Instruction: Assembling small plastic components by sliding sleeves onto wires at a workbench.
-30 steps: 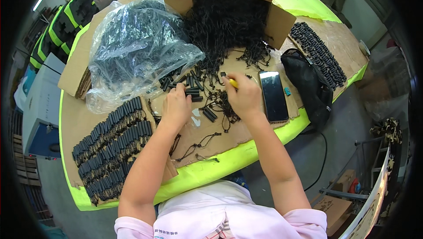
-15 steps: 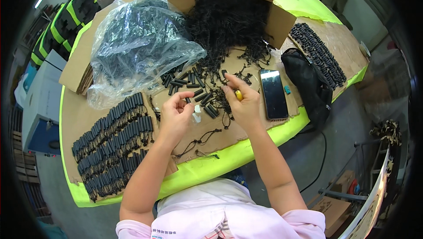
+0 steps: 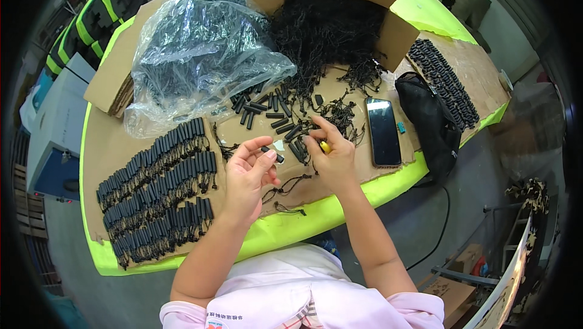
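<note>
My left hand (image 3: 245, 178) is closed in a pinch on a short black tube (image 3: 279, 158), which points toward my other hand. Just to its right, my right hand (image 3: 337, 160) curls round a small yellow-handled tool (image 3: 325, 147); the tool's working end is hidden. Whether its thumb and forefinger also pinch a thin cord cannot be made out. Beyond the hands lie loose black tubes (image 3: 250, 108) and a tangle of black knotted cord loops (image 3: 338, 112). Nearer to me, a loose cord loop (image 3: 285, 188) rests on the cardboard.
Rows of black tubes with cords (image 3: 159, 158) lie at left. A clear plastic bag (image 3: 200, 56) and an opened cardboard box (image 3: 398, 40) of black cords stand behind. At right are a phone (image 3: 383, 132), a black pouch (image 3: 428, 122) and more dark rows (image 3: 443, 80).
Both hands have come a little nearer to me. The tube in my left hand is turned to slant toward the right hand. The view has shifted slightly.
</note>
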Demonstrator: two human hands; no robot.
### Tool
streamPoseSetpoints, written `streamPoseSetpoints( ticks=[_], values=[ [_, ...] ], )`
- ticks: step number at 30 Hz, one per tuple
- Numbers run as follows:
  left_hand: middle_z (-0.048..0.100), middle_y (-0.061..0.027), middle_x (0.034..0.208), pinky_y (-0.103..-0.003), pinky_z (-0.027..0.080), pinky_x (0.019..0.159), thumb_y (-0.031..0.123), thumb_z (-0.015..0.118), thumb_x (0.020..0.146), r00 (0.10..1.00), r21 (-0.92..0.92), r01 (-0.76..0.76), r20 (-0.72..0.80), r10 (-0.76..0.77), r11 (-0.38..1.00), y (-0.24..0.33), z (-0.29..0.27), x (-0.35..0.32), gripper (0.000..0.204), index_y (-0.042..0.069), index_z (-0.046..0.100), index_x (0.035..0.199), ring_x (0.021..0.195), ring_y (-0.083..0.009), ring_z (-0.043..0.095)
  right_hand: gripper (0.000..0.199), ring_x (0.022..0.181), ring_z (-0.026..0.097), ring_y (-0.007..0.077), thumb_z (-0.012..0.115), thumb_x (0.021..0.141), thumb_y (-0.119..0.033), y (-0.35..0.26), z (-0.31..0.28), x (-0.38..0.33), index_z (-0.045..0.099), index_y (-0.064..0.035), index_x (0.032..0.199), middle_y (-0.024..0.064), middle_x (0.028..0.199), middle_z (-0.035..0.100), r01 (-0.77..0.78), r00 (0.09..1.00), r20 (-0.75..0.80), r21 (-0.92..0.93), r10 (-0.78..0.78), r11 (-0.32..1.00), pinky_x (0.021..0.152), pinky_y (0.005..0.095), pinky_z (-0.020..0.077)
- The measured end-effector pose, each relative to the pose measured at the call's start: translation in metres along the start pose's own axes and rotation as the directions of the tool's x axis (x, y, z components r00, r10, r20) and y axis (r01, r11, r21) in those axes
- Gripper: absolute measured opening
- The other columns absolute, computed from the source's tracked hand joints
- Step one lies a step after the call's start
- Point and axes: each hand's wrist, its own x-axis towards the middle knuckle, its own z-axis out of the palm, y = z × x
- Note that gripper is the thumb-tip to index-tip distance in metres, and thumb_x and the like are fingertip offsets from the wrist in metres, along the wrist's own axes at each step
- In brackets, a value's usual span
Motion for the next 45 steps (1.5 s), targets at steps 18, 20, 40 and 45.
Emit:
streamPoseSetpoints(
  ticks=[18, 20, 40, 45],
  values=[
    [0.052, -0.0019, 0.077, -0.022, 0.047, 0.054, 0.007, 0.06, 0.082, 0.998, -0.216, 0.043, -0.025, -0.05, 0.975, -0.002, 0.002, -0.031, 0.027, 0.001, 0.05, 0.107, 0.062, -0.0089, 0.052, 0.046, 0.05, 0.053, 0.0127, 0.065, 0.068, 0.003, -0.039, 0.014, -0.044, 0.056, -0.0055, 0.112, 0.0038, 0.074, 0.063, 0.592, 0.784, 0.016, -0.319, -0.62, 0.74, 0.043, 0.025, 0.0383],
    [0.052, -0.002, 0.079, -0.021, 0.048, 0.055, 0.007, 0.061, 0.082, 1.0, -0.198, 0.0, -0.026, -0.005, 0.98, -0.004, 0.001, -0.037, 0.028, 0.001, 0.05, 0.107, 0.063, -0.0082, 0.052, 0.046, 0.049, 0.052, 0.0139, 0.065, 0.067, 0.004, -0.039, 0.015, -0.047, 0.056, -0.0053, 0.111, 0.0027, 0.074, 0.063, 0.605, 0.762, 0.016, -0.372, -0.647, 0.704, 0.043, 0.0257, 0.0382],
    [0.057, -0.0024, 0.081, -0.016, 0.043, 0.051, 0.008, 0.06, 0.083, 0.995, 0.065, -0.089, 0.051, 0.085, 0.994, -0.013, -0.009, -0.041, 0.033, 0.001, 0.052, 0.115, 0.063, -0.005, 0.051, 0.039, 0.061, 0.059, 0.0155, 0.062, 0.077, -0.002, -0.035, 0.013, -0.067, 0.051, -0.003, 0.114, 0.0085, 0.08, 0.061, 0.036, 0.981, 0.192, 0.009, -0.037, 0.999, 0.051, 0.0245, 0.0447],
    [0.058, -0.0033, 0.077, -0.018, 0.043, 0.047, 0.008, 0.061, 0.083, 0.999, -0.215, 0.038, -0.005, -0.04, 0.976, -0.006, -0.01, -0.037, 0.033, 0.003, 0.047, 0.112, 0.056, -0.0059, 0.049, 0.039, 0.06, 0.058, 0.0214, 0.061, 0.074, -0.004, -0.042, 0.008, -0.069, 0.055, -0.0039, 0.112, 0.0079, 0.079, 0.06, 0.392, 0.916, 0.232, -0.34, -0.328, 0.855, 0.052, 0.0287, 0.0462]
  ],
)
